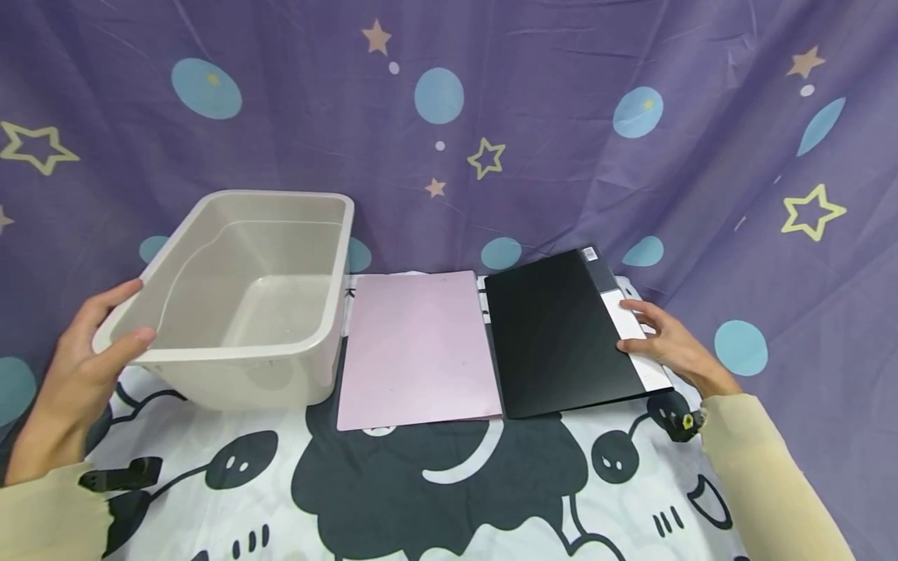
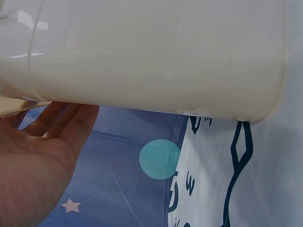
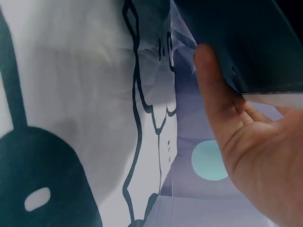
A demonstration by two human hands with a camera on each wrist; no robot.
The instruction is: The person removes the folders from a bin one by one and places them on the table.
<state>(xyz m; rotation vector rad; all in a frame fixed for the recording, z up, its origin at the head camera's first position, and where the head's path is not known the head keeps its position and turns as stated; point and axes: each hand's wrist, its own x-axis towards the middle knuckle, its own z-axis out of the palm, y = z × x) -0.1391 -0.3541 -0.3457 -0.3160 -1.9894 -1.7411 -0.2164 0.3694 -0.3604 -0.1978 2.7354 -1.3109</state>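
A light grey plastic bin (image 1: pixel 238 382) stands at the left, tilted a little toward the viewer, with nothing inside. My left hand (image 1: pixel 91 358) grips its near left rim, thumb on top and fingers outside; in the left wrist view the bin's wall (image 2: pixel 165 56) fills the upper part. To the right, a black folder (image 1: pixel 554 335) with a white spine label is held at its spine by my right hand (image 1: pixel 666 343). Its right side appears raised off the cloth, and the right wrist view shows fingers under the folder's edge (image 3: pixel 246 42). Between bin and black folder lies a pink folder (image 1: pixel 421 351), untouched.
A white cloth (image 1: pixel 231 530) with dark cartoon shapes covers the table. Behind it hangs a purple curtain (image 1: pixel 533 101) with stars and blue dots, close to the bin and the black folder. Dark straps (image 1: pixel 126 475) sit on the wrists.
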